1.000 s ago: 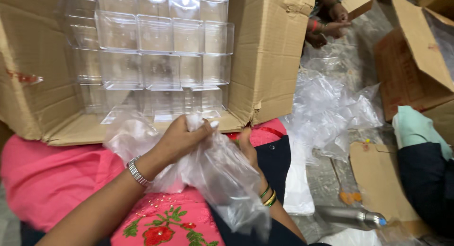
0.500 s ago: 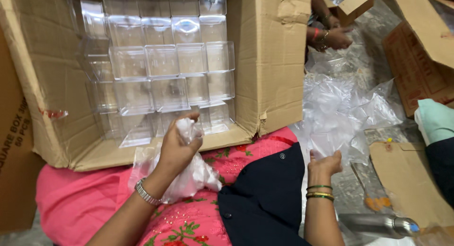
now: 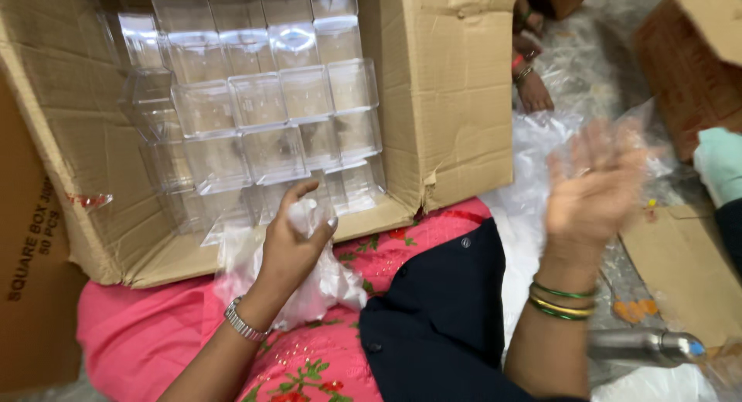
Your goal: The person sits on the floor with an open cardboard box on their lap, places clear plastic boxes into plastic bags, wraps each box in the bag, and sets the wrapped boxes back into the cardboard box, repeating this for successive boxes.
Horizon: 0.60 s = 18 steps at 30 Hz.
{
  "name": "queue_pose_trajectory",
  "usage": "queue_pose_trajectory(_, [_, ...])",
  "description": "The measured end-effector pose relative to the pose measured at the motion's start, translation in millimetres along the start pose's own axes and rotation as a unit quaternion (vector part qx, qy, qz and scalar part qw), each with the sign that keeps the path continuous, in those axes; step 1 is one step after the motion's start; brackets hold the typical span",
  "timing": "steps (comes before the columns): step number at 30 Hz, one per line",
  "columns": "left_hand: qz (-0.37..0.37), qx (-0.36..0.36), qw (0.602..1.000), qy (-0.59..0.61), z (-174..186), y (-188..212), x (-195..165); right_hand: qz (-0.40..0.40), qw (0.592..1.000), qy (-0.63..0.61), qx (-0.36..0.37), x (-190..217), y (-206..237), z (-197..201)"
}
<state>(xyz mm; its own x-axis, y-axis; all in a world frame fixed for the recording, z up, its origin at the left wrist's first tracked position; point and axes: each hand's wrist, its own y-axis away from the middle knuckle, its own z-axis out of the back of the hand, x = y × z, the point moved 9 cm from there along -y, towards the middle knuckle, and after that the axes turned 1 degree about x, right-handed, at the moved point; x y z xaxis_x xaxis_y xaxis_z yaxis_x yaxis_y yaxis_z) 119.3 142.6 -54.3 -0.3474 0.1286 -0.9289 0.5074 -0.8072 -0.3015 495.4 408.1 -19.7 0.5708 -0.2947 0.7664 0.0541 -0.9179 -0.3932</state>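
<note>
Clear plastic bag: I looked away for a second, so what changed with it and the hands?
The right hand let go of the crumpled clear plastic bag and rose, open, to the right. The left hand keeps gripping it. The cardboard carton of clear square boxes stayed put.

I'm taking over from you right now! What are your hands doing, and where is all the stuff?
Left hand: shut around a crumpled clear plastic bag on the lap, just in front of the open cardboard box.
Right hand: raised and blurred over the heap of loose plastic wrap; fingers spread, and I cannot tell whether it holds anything.
Things: the box lies on its side, filled with stacked clear plastic boxes.
Done: none of the clear boxes shows outside the carton.
Left: the bag is in hand, the clear boxes in the carton.
</note>
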Motion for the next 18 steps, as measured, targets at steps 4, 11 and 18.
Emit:
queue_pose_trajectory(4, [0.128,0.025,0.990,0.043,-2.2,8.2,21.1,0.316,0.941,0.013,0.121,133.5,75.9,-81.9])
queue_pose_trajectory(11, [0.081,0.008,0.982,0.168,2.1,9.0,18.9,0.014,0.967,0.173,0.188,0.1,123.7,-173.4])
queue_pose_trajectory(18, [0.076,-0.005,0.970,0.229,23.8,17.5,20.4,-0.270,0.911,0.068,0.305,-165.7,211.0,-234.1])
